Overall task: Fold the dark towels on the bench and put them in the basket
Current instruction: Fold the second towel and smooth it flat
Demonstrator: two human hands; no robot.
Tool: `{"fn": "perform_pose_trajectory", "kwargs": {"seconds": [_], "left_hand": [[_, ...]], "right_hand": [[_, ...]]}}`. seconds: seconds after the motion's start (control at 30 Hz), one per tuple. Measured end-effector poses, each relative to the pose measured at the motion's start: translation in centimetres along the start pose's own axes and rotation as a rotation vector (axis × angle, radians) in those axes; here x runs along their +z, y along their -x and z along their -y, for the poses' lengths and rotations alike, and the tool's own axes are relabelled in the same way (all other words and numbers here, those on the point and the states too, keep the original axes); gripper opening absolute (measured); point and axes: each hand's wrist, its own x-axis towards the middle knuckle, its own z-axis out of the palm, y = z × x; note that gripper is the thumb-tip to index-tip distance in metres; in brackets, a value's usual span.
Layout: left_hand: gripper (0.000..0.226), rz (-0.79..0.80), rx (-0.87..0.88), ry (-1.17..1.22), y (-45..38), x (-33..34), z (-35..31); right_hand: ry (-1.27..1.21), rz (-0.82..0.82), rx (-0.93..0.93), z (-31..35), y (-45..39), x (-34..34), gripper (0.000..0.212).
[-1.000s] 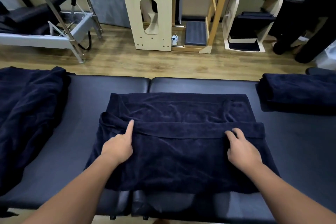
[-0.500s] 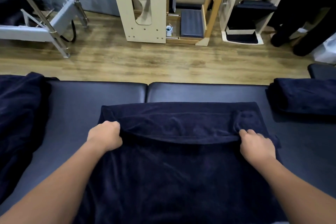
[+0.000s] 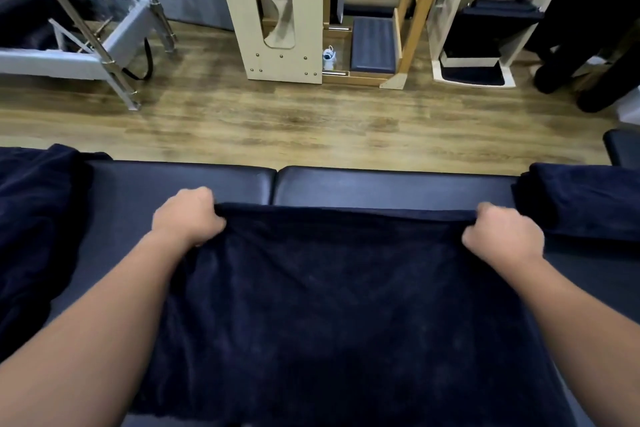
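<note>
Dark navy terry towel (image 3: 329, 305), spread on black padded bench (image 3: 381, 185): far corners pinched by left hand (image 3: 188, 215) and right hand (image 3: 504, 236), fingers curled.

view: one head camera, wide-angle
faces: forward and down, over the bench (image 3: 381, 187) toward the wooden floor (image 3: 277, 121)
nearness: close above both forearms; floor equipment farther off

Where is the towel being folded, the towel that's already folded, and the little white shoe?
towel being folded (image 3: 339, 305), head view, middle of its top layer
folded towel (image 3: 581, 201), head view, its top face
white shoe (image 3: 329, 58), head view, its middle
</note>
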Motion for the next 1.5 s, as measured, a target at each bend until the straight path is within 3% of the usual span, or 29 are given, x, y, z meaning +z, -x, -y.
{"fn": "perform_pose_trajectory", "kwargs": {"seconds": [0.07, 0.13, 0.23, 0.33, 0.4, 0.47, 0.53, 0.6, 0.73, 0.83, 0.9, 1.0, 1.1, 1.23, 1.3, 1.43, 1.5], "left_hand": [[0.024, -0.022, -0.041, 0.018, -0.4, 1.7, -1.0], [0.05, -0.006, 0.006, -0.029, 0.3, 3.8, -2.6], [0.066, -0.062, 0.32, -0.177, 3.1, 7.3, -5.9], [0.085, 0.141, 0.534, -0.206, 5.8, 10.3, -9.4], [0.1, 0.298, 0.476, -0.176, 6.6, 11.6, -11.2], [0.108, 0.347, 0.4, -0.176, 6.3, 12.0, -12.4], [0.105, 0.38, 0.329, -0.173, 5.7, 11.7, -13.6], [0.087, 0.335, 0.289, -0.191, 5.0, 11.1, -14.8], [0.044, -0.003, 0.267, -0.251, 2.9, 9.5, -15.9], [0.021, 0.055, 0.245, -0.171, 0.8, 9.1, -15.1], [0.013, 0.105, 0.245, -0.066, -0.1, 8.3, -14.7], [0.003, -0.003, 0.22, 0.121, -0.7, 6.9, -15.1], [0.012, -0.108, 0.226, 0.239, -0.8, 6.9, -15.8], [0.045, 0.056, 0.338, 0.03, -0.9, 8.6, -16.3], [0.057, 0.066, 0.374, -0.025, -0.9, 9.3, -16.4], [0.051, 0.037, 0.441, -0.096, -0.5, 10.4, -17.3], [0.05, 0.028, 0.436, -0.053, -0.3, 10.7, -17.9]], "right_hand": [[-0.106, -0.001, -0.016, 0.4, -1.4, 1.2, 0.024], [-0.214, 0.083, -0.087, 1.1, -1.5, 2.8, 0.045], [-0.261, 0.152, -0.29, 2.1, 1.3, 5.4, 0.054], [-0.11, 0.238, -0.406, 2.7, 5.7, 7.3, 0.058], [-0.059, 0.283, -0.42, 2.6, 8.0, 8.0, 0.062], [-0.063, 0.29, -0.374, 1.9, 8.5, 8.2, 0.063], [-0.101, 0.284, -0.296, 1.2, 7.6, 7.9, 0.062], [-0.126, 0.248, -0.238, 1.0, 6.0, 7.5, 0.055], [-0.205, 0.144, -0.089, 0.2, 1.5, 6.7, 0.049], [-0.215, 0.2, -0.045, -1.6, -1.7, 5.9, 0.053], [-0.158, 0.223, -0.071, -2.5, -3.4, 5.2, 0.035], [-0.142, 0.122, -0.09, -3.1, -4.8, 4.3, 0.012], [-0.167, -0.001, -0.04, -3.0, -5.0, 3.9, 0.012], [-0.135, 0.202, 0.009, -2.3, -4.7, 4.2, 0.034], [-0.114, 0.25, -0.006, -2.4, -4.8, 4.1, 0.039], [-0.109, 0.218, -0.051, -3.1, -5.6, 3.9, 0.031], [-0.14, 0.128, -0.043, -3.2, -5.9, 4.0, 0.03]]}}
